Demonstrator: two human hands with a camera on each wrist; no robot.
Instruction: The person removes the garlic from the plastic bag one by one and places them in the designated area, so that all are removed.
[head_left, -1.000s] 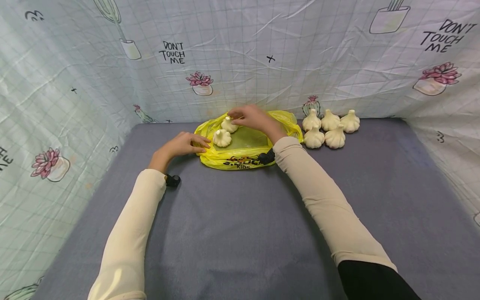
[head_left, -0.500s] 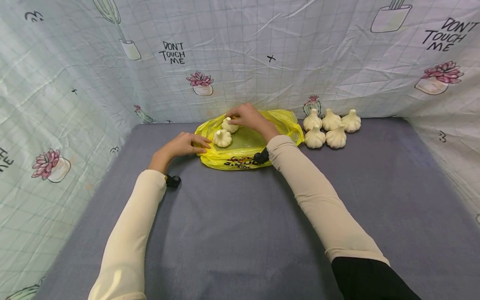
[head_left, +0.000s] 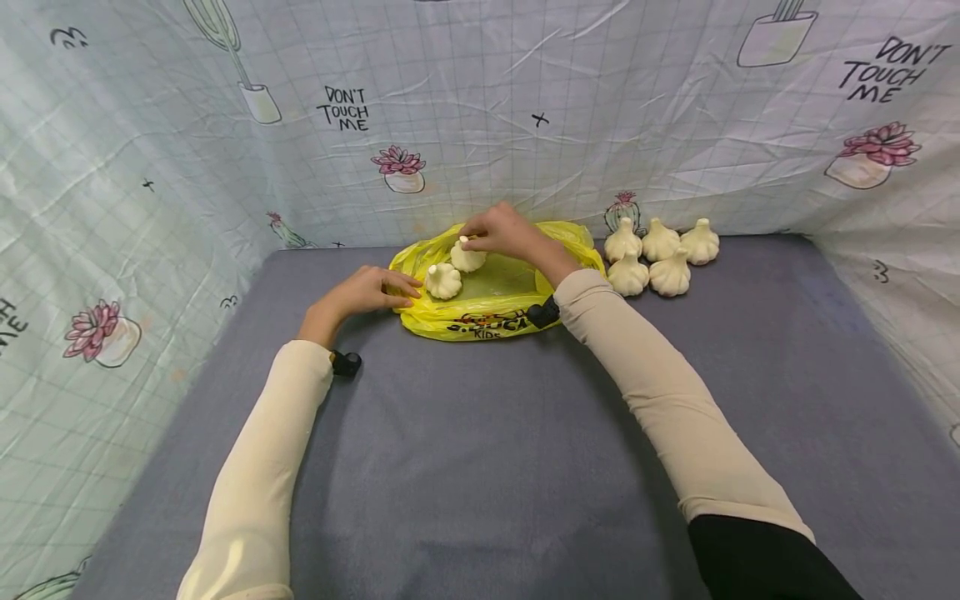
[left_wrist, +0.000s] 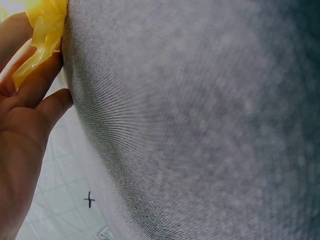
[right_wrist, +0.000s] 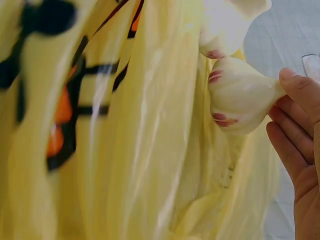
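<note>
A yellow plastic bag (head_left: 480,321) with black print lies at the far side of the table, its mouth spread wide. One garlic bulb (head_left: 443,282) rests inside at the left. Beside it, the right hand (head_left: 501,231) pinches a second garlic bulb (head_left: 468,254) by its stem. The right wrist view shows that held bulb (right_wrist: 242,95) between thumb and fingertips, with purple streaks at its base and the other bulb (right_wrist: 230,22) close behind. At the bag's left edge, the left hand (head_left: 365,289) holds the rim; yellow film (left_wrist: 46,35) runs between its fingers in the left wrist view.
Several more garlic bulbs (head_left: 670,271) stand grouped on the grey cloth, just right of the bag. A printed curtain (head_left: 480,108) rises right behind the bag and encloses the sides of the table (head_left: 450,467).
The right hand has shifted slightly to the right with its garlic bulb, widening the gap to the other bulb. The left hand stays on the bag's edge.
</note>
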